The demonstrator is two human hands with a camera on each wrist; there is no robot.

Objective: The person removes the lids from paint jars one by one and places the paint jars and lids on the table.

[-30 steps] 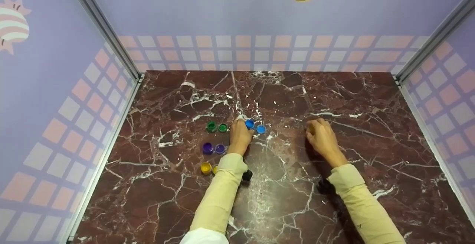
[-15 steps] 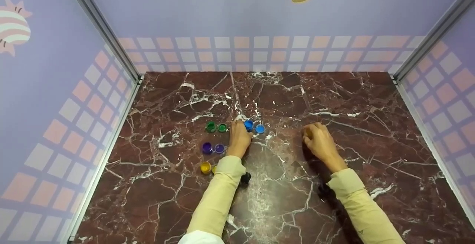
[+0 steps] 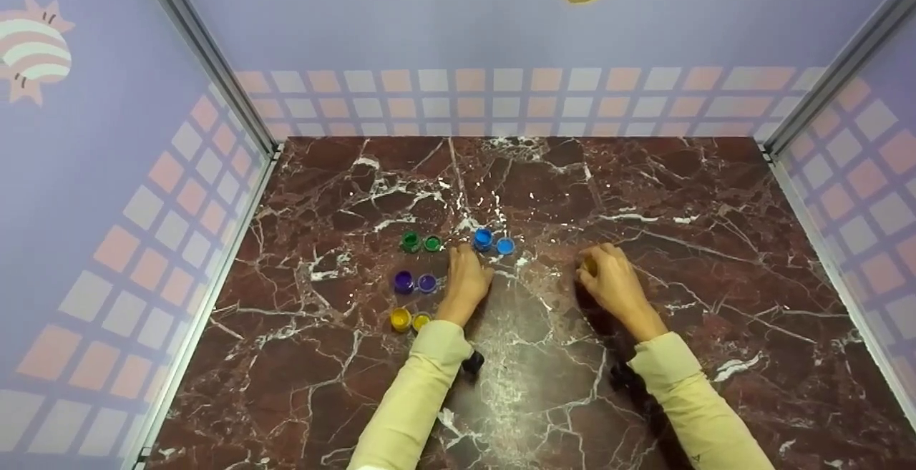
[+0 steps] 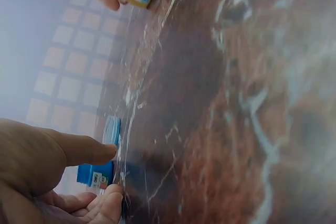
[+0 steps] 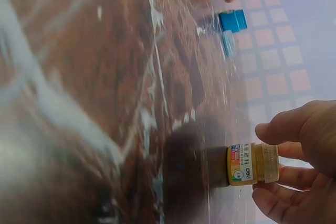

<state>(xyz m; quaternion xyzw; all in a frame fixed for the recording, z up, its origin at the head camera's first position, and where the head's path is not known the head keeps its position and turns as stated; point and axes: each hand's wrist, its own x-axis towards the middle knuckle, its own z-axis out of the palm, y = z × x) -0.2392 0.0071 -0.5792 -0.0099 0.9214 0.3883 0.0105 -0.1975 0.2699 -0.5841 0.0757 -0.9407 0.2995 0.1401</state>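
Observation:
My right hand grips a small yellow paint jar by its ribbed lid, thumb on one side and fingers on the other. The jar's base is close to the tabletop; I cannot tell whether it touches. My left hand is low over the table, just in front of an uncapped blue paint jar and its lid. In the left wrist view a gap shows between left thumb and fingertips, with the blue jar behind. Nothing is visible in that hand.
Left of my left hand are an opened green jar with its lid, a purple jar with its lid, and a yellow jar with its lid. Patterned panels enclose the marbled table.
My left hand has drawn back slightly toward me, uncovering more of the blue jar and the yellow lid. My right hand has shifted a little left, still gripping the yellow jar.

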